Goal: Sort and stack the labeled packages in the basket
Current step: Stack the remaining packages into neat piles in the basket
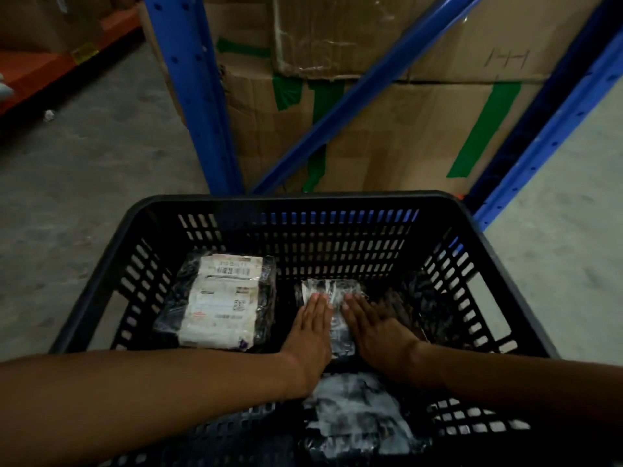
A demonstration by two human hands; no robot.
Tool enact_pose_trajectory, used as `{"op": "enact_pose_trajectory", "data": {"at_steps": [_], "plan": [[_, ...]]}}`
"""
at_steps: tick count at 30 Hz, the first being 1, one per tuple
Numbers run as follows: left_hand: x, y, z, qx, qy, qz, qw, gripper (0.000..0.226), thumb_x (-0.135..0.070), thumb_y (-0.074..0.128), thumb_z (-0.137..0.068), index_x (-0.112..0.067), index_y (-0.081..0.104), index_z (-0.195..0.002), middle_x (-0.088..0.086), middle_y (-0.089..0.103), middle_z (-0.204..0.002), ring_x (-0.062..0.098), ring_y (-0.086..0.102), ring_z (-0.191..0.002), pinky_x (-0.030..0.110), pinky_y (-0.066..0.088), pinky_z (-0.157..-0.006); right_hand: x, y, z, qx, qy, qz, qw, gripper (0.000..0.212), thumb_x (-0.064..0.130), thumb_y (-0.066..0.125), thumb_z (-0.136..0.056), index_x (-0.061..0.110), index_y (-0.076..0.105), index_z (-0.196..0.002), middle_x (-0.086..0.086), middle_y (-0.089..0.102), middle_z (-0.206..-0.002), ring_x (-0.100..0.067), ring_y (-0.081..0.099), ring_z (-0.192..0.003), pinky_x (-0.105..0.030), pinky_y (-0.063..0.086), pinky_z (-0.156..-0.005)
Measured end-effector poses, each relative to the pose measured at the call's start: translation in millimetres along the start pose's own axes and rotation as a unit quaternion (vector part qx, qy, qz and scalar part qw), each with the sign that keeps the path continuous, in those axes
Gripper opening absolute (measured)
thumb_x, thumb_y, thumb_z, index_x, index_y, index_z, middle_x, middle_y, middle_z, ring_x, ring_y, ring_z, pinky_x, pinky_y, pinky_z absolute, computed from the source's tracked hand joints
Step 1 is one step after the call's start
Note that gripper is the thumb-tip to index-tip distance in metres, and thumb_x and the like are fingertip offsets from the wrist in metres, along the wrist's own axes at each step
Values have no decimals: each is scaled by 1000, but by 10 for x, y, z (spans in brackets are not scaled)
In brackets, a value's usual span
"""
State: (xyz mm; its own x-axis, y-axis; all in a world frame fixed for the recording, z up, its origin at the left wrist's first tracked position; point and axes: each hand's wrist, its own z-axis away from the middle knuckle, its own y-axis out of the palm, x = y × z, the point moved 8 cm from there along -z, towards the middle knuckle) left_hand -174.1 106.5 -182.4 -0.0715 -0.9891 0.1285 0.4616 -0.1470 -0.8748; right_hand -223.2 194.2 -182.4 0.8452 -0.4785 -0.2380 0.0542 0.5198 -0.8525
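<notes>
A black slotted plastic basket (296, 202) fills the lower half of the head view. On its floor at the left lies a black-wrapped package with a large white shipping label (219, 301). In the middle sits a smaller black package with a shiny label (332, 291). My left hand (312, 332) and my right hand (377, 328) rest flat on top of it, side by side, fingers straight and pointing away from me. A third wrapped package (357, 412) lies nearest to me, below my wrists. Dark wrapping (428, 308) shows at the right of the basket.
Blue steel rack posts (199, 96) stand just beyond the basket, with a diagonal brace. Large cardboard boxes (387, 129) with green tape fill the rack. Grey concrete floor (84, 183) lies left and right. An orange shelf beam (50, 62) is at the far left.
</notes>
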Motion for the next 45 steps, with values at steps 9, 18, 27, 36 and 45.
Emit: {"op": "enact_pose_trajectory", "data": {"at_steps": [9, 18, 27, 36, 45], "plan": [[69, -163, 165, 17, 72, 18, 997, 89, -12, 48, -98, 8, -19, -154, 28, -26, -161, 43, -25, -151, 47, -4, -127, -128, -210, 53, 33, -68, 1, 997, 74, 11, 42, -99, -13, -7, -149, -37, -4, -158, -49, 0, -148, -49, 8, -121], [687, -1409, 590, -164, 43, 437, 884, 21, -45, 44, -99, -28, 50, -108, -4, 65, -108, 13, 63, -99, 36, 50, -85, -1225, -1419, 376, -16, -2, -635, 772, 38, 6, 56, -80, 10, 69, -115, -3, 72, -105, -14, 66, -90, -15, 52, -68], [803, -1121, 334, -125, -239, 602, 752, 63, -46, 28, -104, -1, 44, -145, 18, 46, -151, 35, 46, -137, 35, 39, -109, -1085, -1062, 385, -113, 177, -729, 652, 56, 7, 89, -65, 7, 67, -116, -12, 78, -93, -28, 75, -86, -37, 63, -75], [688, -662, 102, -99, -260, 564, 778, 91, -51, 44, -98, 4, 2, -159, 16, 26, -164, 32, 37, -147, 33, 41, -108, -753, -693, 48, -122, 220, -611, 751, 66, 31, 83, -76, 13, 49, -130, -8, 64, -124, -24, 63, -111, -33, 54, -91], [436, -190, -170, -68, -223, 568, 789, 95, -26, 57, -98, -9, -13, -160, 10, 15, -169, 28, 26, -153, 36, 32, -121, -527, -307, -374, -64, 248, -571, 780, 67, 22, 60, -95, 3, 26, -149, -17, 42, -151, -31, 42, -139, -35, 37, -113]]}}
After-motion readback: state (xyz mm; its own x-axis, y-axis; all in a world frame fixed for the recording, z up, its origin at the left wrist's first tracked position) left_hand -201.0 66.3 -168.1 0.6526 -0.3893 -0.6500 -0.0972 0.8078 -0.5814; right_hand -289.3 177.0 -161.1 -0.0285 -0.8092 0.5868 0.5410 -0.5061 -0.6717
